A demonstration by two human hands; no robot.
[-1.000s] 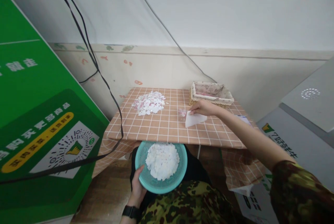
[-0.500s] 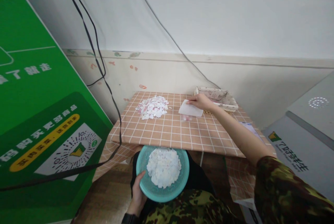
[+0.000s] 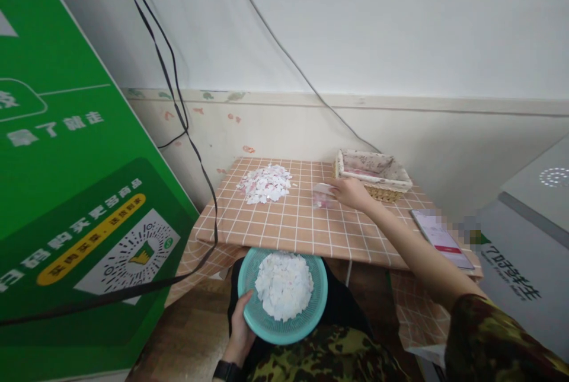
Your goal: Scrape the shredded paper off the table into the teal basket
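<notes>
My left hand [image 3: 241,325] grips the left rim of a round teal plastic basket [image 3: 319,311], thumb over the edge, low at the table's front edge. A heap of small white paper-like pieces [image 3: 284,287] fills its middle. Over the table, my right hand [image 3: 351,192] is closed, pinching a pale, partly see-through sheet with pink marks [image 3: 322,194]; its exact kind is blurred. To the left on the tabletop lies a loose pile of white and pinkish flat pieces [image 3: 267,183].
Behind my right hand stands a cloth-lined wicker basket [image 3: 386,193] with something pinkish inside. A phone [image 3: 440,239] with a lit screen lies at the right of the checked tablecloth [image 3: 275,228]. A black strap [image 3: 216,216] hangs by the green panel [image 3: 89,204] on the left.
My right hand has moved slightly right and down, and the white sheet beneath it shows smaller. The view has shifted, bringing the phone more into sight. My left hand keeps its hold.
</notes>
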